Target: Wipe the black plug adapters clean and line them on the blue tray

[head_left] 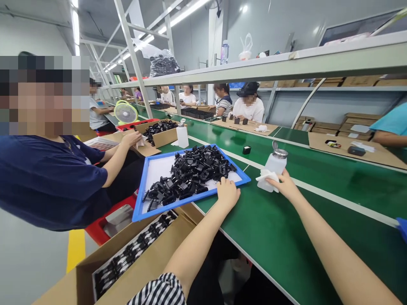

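Observation:
My left hand (227, 192) is closed over the near right rim of a blue-edged tray (245, 179). A heap of small black plastic plug parts (193, 169) lies on the tray's white bottom. My right hand (288, 186) is wrapped round the lower side of a white dispenser bottle (277, 163) with a metal flip top, its lid raised. Between those fingers and the bottle is a crumpled white tissue (267, 176); part of the fingers is hidden behind the bottle.
A green conveyor table (260, 228) runs across. One black part (246, 150) lies on it, and a second bottle (182, 134) stands behind the tray. Below the tray is an open carton (178, 237) of packed parts. A co-worker (63, 178) sits at left; a shelf (254, 67) spans above.

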The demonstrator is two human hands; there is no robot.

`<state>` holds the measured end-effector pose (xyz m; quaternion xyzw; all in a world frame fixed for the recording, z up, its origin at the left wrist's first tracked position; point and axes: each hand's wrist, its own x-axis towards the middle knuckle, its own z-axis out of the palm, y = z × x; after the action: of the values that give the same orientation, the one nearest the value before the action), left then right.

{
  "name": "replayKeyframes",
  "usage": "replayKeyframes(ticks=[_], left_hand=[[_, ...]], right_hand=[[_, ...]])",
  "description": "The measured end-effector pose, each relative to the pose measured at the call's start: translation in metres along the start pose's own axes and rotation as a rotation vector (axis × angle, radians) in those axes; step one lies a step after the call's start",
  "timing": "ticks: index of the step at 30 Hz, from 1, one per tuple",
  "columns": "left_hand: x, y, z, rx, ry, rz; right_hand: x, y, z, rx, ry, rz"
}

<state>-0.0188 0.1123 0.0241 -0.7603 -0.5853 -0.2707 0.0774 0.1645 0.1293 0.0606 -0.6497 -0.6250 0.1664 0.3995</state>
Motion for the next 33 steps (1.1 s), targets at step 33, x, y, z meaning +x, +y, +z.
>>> replayKeyframes(ticks=[33], left_hand=[[-0.060, -0.114, -0.039, -0.271, 0.356, 0.398]], right_hand=[[0.000, -0.026, 0.002, -0.020, 0.102, 0.136]])
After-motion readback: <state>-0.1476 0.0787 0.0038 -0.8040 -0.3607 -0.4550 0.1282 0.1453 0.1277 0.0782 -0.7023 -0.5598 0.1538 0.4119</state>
